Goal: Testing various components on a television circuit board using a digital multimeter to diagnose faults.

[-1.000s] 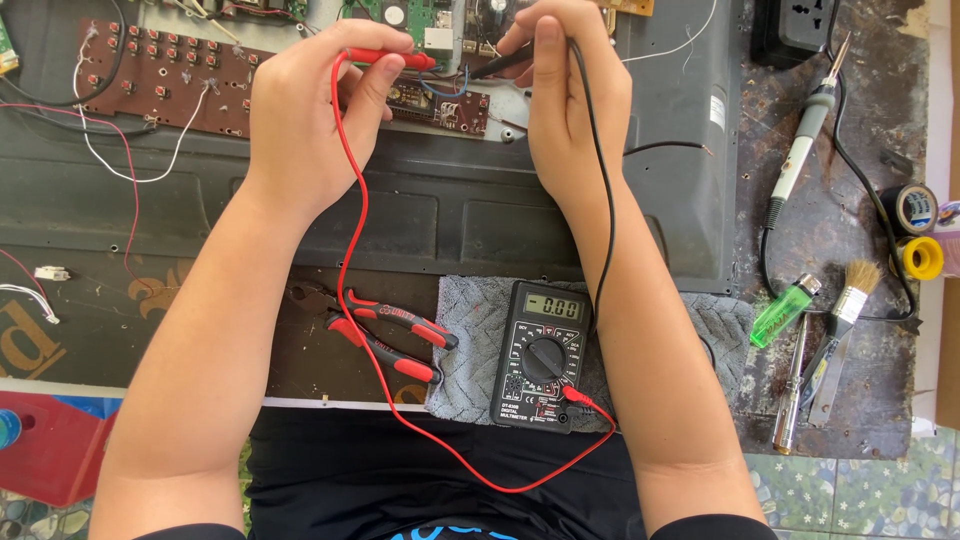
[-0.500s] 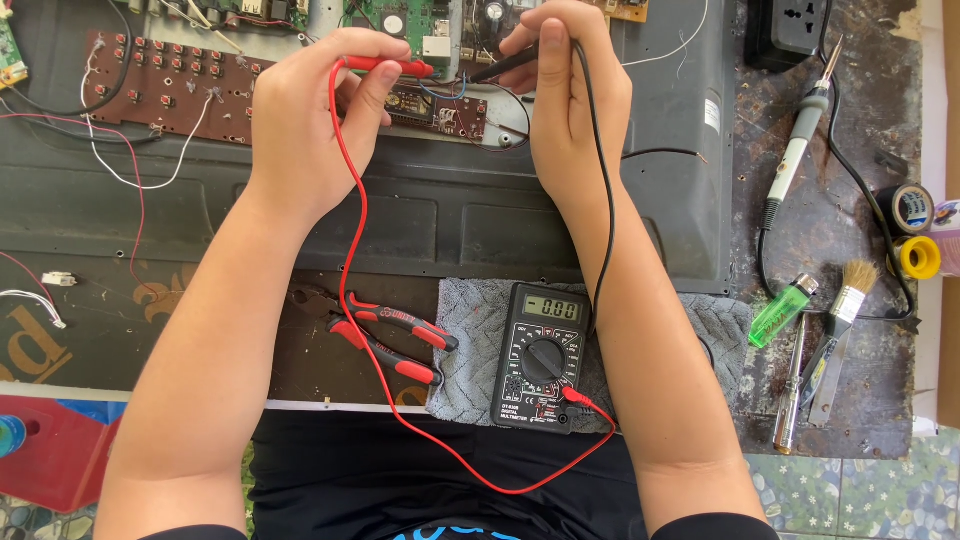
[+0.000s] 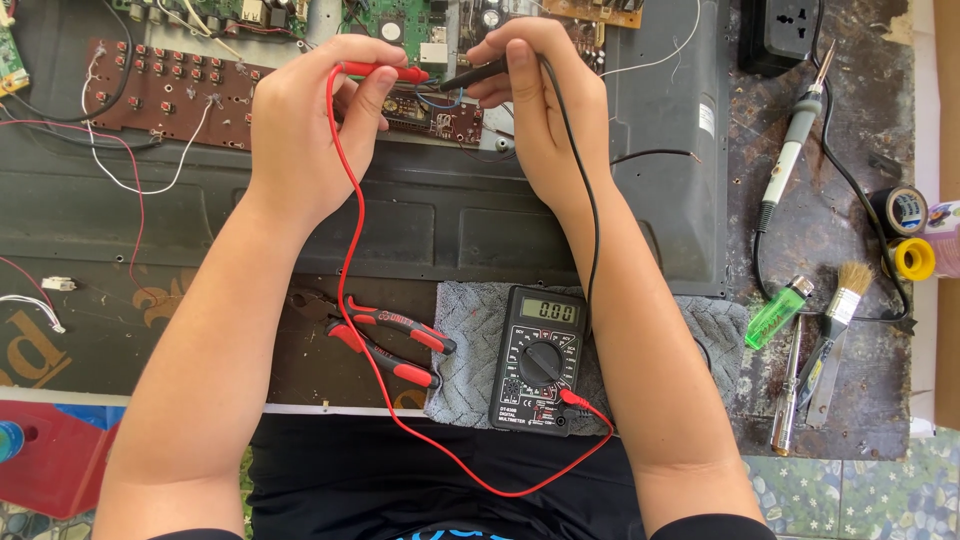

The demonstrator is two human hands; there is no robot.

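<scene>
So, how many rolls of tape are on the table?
2. A black roll of tape lies at the right edge, and a yellow roll of tape sits just below it, touching it. Others may lie outside the view.

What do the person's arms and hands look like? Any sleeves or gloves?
Both arms are bare from the wrists to past the elbows. The left hand and right hand wear no gloves, rings or watch. Dark short sleeves just peek in at the bottom edge.
</scene>
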